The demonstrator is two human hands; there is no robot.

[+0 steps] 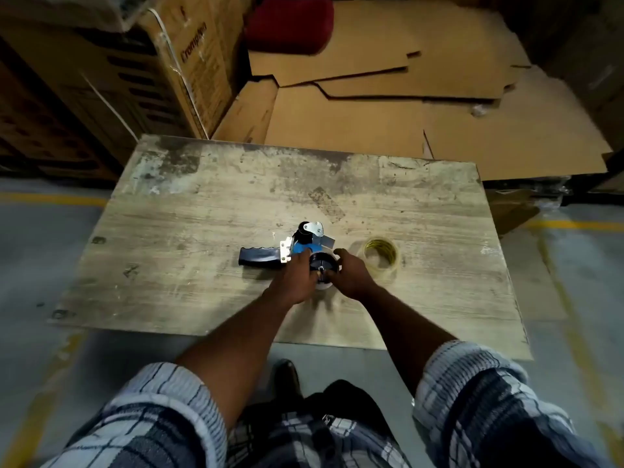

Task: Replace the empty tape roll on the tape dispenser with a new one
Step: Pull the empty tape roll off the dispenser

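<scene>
A blue and black tape dispenser [270, 255] lies on its side on the worn wooden board [209, 211], its dark handle pointing left. On its black round hub [323, 261] sits a whitish roll, mostly hidden by my fingers. My left hand [297, 278] grips that roll from the left, and my right hand [351, 273] grips it from the right. A roll of clear tape [381, 256] with a yellowish inner ring lies flat on the board just right of my right hand.
Flattened cardboard sheets [388, 130] are piled beyond the board. Stacked printed cartons [111, 72] stand at the back left, with a dark red cushion [290, 23] behind. Grey floor with yellow lines [50, 199] surrounds the board.
</scene>
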